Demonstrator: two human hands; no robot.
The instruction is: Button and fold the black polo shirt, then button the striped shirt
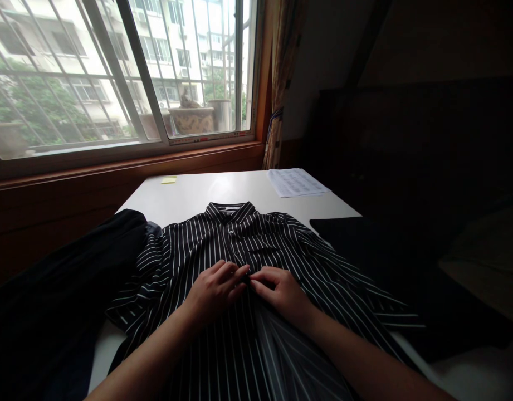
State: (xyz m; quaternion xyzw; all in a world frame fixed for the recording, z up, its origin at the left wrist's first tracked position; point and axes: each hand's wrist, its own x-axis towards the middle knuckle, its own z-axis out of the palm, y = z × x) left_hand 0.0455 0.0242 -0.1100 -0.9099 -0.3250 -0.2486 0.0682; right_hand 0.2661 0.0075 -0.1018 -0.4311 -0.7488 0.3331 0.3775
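A black shirt with white stripes (pixel 189 245) lies face up on the white table, its collar (pixel 230 211) toward the window. Two buttons show on the front placket below the collar, and further down the front parts, baring the paler inside of the cloth. At mid-placket my left hand (pixel 216 289) pinches the shirt's front edge. My right hand (pixel 283 292) meets it there, thumb and forefinger closed on the same edge. Fingertips of the two hands nearly touch, and whatever small part lies between them is hidden.
Dark clothing (pixel 72 267) is heaped at the left, and a dark cloth (pixel 365 250) hangs over the right edge of the white table (pixel 214 189). Printed papers (pixel 298 182) and a yellow sticky note (pixel 169 180) lie at the back, below a barred window (pixel 189 72).
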